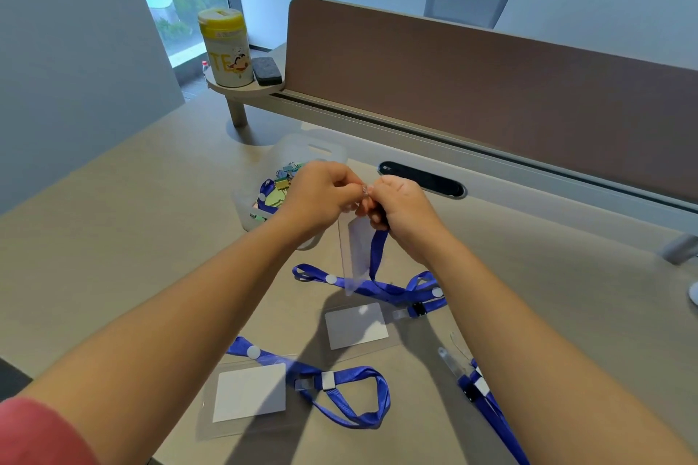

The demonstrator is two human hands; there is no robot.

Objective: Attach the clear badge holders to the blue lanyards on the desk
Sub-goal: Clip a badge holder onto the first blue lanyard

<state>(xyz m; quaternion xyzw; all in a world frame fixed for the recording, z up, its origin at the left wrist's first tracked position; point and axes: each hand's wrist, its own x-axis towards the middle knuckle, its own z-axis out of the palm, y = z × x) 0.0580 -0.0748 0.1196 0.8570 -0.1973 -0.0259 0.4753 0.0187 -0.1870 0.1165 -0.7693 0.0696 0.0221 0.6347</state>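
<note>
Left hand (321,196) and right hand (400,211): both grips pinching small clip (365,189) above worktop (151,238); clear badge holder (357,253) and blue lanyard (377,249) hanging beneath; two finished sets lying nearer

Two bare forearms in shot, coming up from six o'clock, no watch, no bands, no rings that can be made out on either of the hands. The left hand (321,196) and right hand (402,211) are uncovered. Down at seven o'clock, a red short sleeve (41,434) (plain cloth, soft-looking, no print showing) covers the left upper arm.
</note>
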